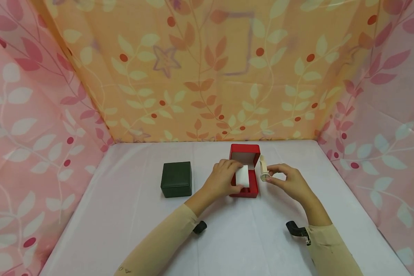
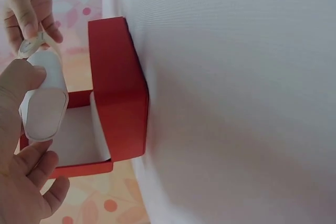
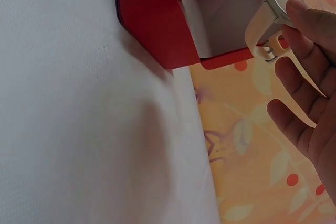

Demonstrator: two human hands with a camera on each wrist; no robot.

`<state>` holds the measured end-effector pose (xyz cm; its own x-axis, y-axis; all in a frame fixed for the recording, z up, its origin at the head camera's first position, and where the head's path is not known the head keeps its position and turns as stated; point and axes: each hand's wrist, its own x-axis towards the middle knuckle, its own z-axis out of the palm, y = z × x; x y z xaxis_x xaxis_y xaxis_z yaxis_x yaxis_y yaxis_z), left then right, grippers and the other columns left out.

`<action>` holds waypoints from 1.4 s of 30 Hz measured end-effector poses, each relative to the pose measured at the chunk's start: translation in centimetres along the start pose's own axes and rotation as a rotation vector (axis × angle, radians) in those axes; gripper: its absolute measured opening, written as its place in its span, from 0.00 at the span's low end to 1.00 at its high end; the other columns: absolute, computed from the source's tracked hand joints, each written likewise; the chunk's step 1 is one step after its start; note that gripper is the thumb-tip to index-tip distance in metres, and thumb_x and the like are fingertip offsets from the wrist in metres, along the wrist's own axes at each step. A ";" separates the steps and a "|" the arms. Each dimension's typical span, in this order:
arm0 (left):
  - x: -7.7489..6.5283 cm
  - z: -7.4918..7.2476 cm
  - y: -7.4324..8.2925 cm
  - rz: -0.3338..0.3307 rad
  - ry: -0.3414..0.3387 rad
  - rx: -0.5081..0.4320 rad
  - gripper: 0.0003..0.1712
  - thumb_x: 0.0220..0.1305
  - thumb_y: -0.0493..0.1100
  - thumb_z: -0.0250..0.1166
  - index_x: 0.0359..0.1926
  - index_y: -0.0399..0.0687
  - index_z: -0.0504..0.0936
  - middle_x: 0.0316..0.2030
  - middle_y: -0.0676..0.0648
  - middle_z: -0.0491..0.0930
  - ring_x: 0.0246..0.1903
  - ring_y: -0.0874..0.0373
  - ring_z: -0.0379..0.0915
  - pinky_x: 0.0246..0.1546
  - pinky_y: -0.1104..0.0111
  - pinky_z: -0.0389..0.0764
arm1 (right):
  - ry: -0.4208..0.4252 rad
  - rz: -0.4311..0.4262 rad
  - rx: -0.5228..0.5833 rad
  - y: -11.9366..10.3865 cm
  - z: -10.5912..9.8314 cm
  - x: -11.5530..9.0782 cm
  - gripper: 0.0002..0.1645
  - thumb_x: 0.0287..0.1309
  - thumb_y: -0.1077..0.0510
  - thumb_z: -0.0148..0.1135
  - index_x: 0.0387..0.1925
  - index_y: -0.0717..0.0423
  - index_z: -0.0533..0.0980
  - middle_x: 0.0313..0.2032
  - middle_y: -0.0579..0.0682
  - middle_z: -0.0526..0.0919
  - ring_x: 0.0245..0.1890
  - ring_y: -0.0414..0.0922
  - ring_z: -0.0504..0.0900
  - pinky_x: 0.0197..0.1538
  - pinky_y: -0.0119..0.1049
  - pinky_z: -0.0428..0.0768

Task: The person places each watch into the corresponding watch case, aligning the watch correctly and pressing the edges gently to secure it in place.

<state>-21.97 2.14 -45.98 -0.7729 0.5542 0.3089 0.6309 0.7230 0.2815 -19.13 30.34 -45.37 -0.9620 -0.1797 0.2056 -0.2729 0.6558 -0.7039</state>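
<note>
My left hand holds a white watch cushion by its ends, between thumb and fingers. The cushion's rounded, flat end shows in the left wrist view. Below it, a red watch box stands on the table with its lid up and a pale lining inside. Just right of the box, my right hand pinches a wristwatch by its round case, between thumb and index finger. The watch's cream strap curves away from the case, with a metal buckle at its end. The other right fingers are spread.
A closed dark green box sits left of the red box. Both stand on a table with a white cloth. Leaf-patterned orange cloth hangs behind, with pink cloth on both sides. Dark cameras are at the wrists.
</note>
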 end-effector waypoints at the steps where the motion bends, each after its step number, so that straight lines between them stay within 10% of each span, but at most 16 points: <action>1: -0.2 -0.2 -0.1 -0.003 0.003 -0.007 0.40 0.55 0.60 0.76 0.66 0.56 0.72 0.61 0.53 0.74 0.63 0.54 0.65 0.62 0.55 0.71 | -0.001 -0.005 -0.001 -0.2 0.0 0.0 0.24 0.58 0.50 0.76 0.55 0.51 0.82 0.44 0.49 0.86 0.52 0.54 0.80 0.57 0.54 0.74; 13: -2.5 -2.3 -1.4 -0.015 0.062 -0.078 0.39 0.55 0.57 0.77 0.65 0.55 0.73 0.60 0.52 0.76 0.62 0.54 0.67 0.58 0.56 0.73 | -0.014 -0.066 -0.027 -2.5 0.5 -0.7 0.23 0.59 0.50 0.75 0.56 0.47 0.83 0.44 0.45 0.86 0.51 0.48 0.81 0.54 0.39 0.78; 25: -4.7 -4.6 -2.3 -0.016 0.162 -0.118 0.41 0.52 0.54 0.80 0.64 0.50 0.73 0.59 0.53 0.77 0.61 0.54 0.67 0.58 0.56 0.73 | 0.005 -0.129 0.098 -5.2 1.6 -0.3 0.16 0.55 0.55 0.78 0.47 0.47 0.86 0.46 0.43 0.87 0.50 0.39 0.81 0.64 0.59 0.73; 42: -7.5 -5.6 -2.1 0.029 0.216 -0.157 0.40 0.52 0.50 0.81 0.65 0.49 0.74 0.62 0.52 0.76 0.63 0.53 0.66 0.63 0.52 0.71 | -0.006 -0.084 0.252 -7.9 3.9 0.5 0.14 0.60 0.55 0.75 0.47 0.48 0.85 0.43 0.45 0.88 0.49 0.45 0.82 0.63 0.55 0.73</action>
<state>-17.09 -5.85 -43.76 -0.7331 0.4607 0.5004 0.6681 0.6259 0.4024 -17.52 22.19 -42.34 -0.9358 -0.2308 0.2664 -0.3442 0.4356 -0.8317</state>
